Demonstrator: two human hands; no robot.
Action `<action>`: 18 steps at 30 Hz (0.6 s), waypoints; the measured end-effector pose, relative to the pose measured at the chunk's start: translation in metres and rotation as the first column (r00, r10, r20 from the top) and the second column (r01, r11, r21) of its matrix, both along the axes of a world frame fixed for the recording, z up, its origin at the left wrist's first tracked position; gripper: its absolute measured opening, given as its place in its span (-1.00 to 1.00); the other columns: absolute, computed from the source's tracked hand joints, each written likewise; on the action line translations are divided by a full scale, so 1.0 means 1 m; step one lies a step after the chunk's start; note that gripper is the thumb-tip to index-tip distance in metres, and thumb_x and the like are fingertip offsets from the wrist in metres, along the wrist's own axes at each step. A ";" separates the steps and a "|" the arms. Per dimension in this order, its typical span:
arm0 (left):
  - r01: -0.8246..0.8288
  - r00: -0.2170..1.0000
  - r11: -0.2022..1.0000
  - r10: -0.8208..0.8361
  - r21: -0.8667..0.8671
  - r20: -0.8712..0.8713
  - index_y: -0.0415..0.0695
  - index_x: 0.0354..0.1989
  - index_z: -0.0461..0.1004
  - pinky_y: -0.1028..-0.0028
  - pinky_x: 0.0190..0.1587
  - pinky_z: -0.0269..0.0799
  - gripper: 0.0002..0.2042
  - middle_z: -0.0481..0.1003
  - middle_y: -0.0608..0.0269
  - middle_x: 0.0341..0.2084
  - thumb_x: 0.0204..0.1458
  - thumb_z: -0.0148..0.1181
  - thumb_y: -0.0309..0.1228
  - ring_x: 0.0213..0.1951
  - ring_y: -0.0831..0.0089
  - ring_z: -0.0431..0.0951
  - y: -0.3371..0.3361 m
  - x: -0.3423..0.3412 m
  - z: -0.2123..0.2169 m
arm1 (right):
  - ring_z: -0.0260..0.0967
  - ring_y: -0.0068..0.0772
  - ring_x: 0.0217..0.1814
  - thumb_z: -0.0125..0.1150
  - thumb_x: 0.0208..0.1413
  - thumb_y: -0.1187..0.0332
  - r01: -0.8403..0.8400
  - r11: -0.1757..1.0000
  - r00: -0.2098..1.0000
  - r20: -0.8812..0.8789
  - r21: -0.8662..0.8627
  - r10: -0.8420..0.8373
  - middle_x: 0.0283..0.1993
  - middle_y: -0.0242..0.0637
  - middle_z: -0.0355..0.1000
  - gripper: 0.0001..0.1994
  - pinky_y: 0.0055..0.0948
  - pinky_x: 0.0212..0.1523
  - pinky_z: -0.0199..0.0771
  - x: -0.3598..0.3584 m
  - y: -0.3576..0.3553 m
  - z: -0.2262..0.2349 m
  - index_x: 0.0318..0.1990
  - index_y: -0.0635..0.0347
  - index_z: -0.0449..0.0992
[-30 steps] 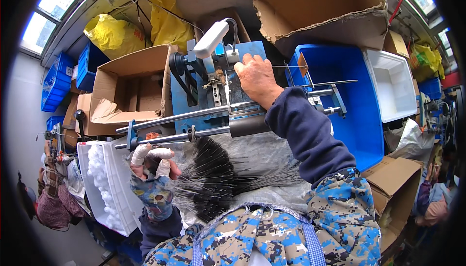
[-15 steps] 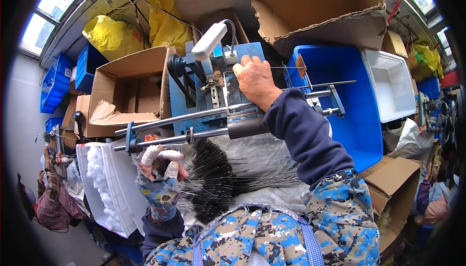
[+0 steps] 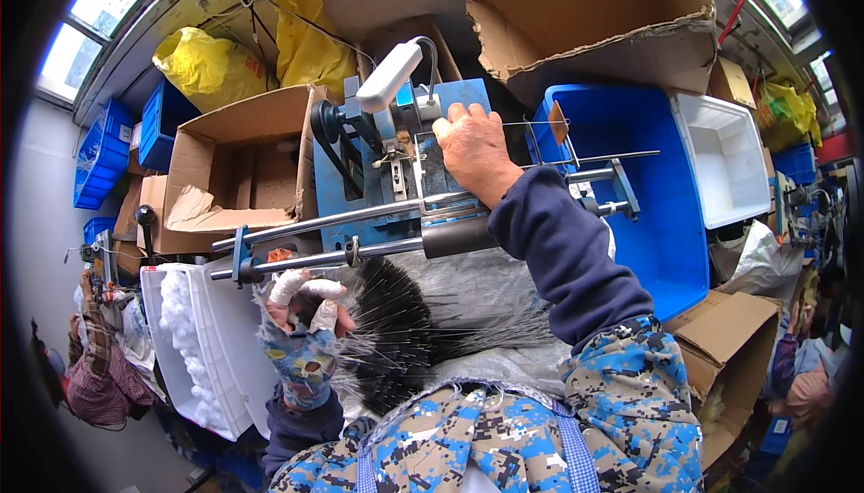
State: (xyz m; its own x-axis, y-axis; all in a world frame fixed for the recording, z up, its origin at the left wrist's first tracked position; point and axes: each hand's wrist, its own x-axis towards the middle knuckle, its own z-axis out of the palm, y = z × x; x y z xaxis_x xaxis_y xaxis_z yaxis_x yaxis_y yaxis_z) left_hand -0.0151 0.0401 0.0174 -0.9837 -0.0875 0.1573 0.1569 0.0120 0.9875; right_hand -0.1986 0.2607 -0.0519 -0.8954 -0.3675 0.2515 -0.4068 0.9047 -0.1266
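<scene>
My right hand (image 3: 477,147) is closed, knuckles up, over the blue bench machine (image 3: 360,196); what its fingers grip is hidden beneath them. Under that wrist, a dark cylindrical sleeve (image 3: 454,236) sits on the nearer of two steel rods. My left hand (image 3: 310,302), its fingertips wrapped in white tape, is curled just below the rods' left end. Whatever its fingers hold is too small to make out. Beside it, a dense pile of thin dark wires (image 3: 387,331) with pale ends lies on a grey sheet (image 3: 490,282) over my lap.
A white lamp head (image 3: 389,77) overhangs the machine. To its left stand an opened cardboard box (image 3: 243,115) and a white bin (image 3: 238,376) with white fluffy pieces. On the right are a large blue bin (image 3: 670,250) and a white tub (image 3: 733,169). Other people sit at both sides.
My left hand has shifted slightly right, toward the wire pile, its fingers still curled. The right hand stays in place on the machine.
</scene>
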 end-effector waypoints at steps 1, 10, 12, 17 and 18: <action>0.003 1.000 1.000 -0.003 0.008 0.009 -0.13 0.07 0.20 0.64 -0.65 0.28 -0.57 0.49 0.05 -0.38 -0.02 0.05 -0.64 -0.61 0.48 0.47 0.001 0.000 0.000 | 0.30 -0.20 -0.19 0.03 -0.12 0.41 -0.002 1.000 1.000 -0.010 -0.017 0.002 -0.27 -0.21 0.37 -0.87 -0.20 -0.24 0.25 0.000 0.000 -0.001 -0.40 0.11 0.50; -0.014 1.000 1.000 0.014 0.008 -0.023 -0.16 0.05 0.22 0.65 -0.70 0.28 -0.58 0.50 0.06 -0.40 -0.03 0.06 -0.65 -0.63 0.46 0.47 0.004 -0.002 -0.004 | 0.31 -0.16 -0.21 0.02 -0.13 0.42 -0.029 0.992 1.000 0.005 -0.121 0.030 -0.31 -0.21 0.37 -0.88 -0.21 -0.25 0.28 -0.004 0.002 -0.007 -0.42 0.14 0.47; -0.015 0.999 1.000 0.015 0.010 -0.034 -0.17 0.04 0.23 0.65 -0.73 0.28 -0.59 0.50 0.06 -0.40 -0.03 0.07 -0.64 -0.65 0.45 0.47 0.004 -0.002 -0.004 | 0.31 -0.16 -0.21 0.02 -0.13 0.43 -0.034 0.992 0.999 0.008 -0.122 0.035 -0.32 -0.21 0.37 -0.89 -0.21 -0.25 0.28 -0.003 0.002 -0.005 -0.42 0.14 0.47; -0.027 1.000 0.999 0.027 0.028 -0.011 -0.15 0.04 0.23 0.66 -0.73 0.28 -0.59 0.50 0.06 -0.41 -0.03 0.07 -0.64 -0.65 0.45 0.47 0.004 -0.002 -0.005 | 0.32 -0.17 -0.23 0.02 -0.14 0.44 -0.034 0.998 0.999 -0.015 -0.061 0.034 -0.34 -0.22 0.38 -0.90 -0.22 -0.27 0.30 -0.003 0.000 -0.003 -0.43 0.14 0.47; -0.027 1.000 0.999 0.026 0.027 0.016 -0.15 0.05 0.22 0.65 -0.70 0.29 -0.58 0.50 0.06 -0.41 -0.04 0.07 -0.65 -0.63 0.46 0.47 0.004 -0.002 -0.004 | 0.32 -0.17 -0.23 0.03 -0.14 0.44 -0.037 0.998 0.999 -0.019 -0.044 0.036 -0.34 -0.22 0.38 -0.90 -0.22 -0.28 0.30 -0.003 -0.001 -0.004 -0.43 0.14 0.47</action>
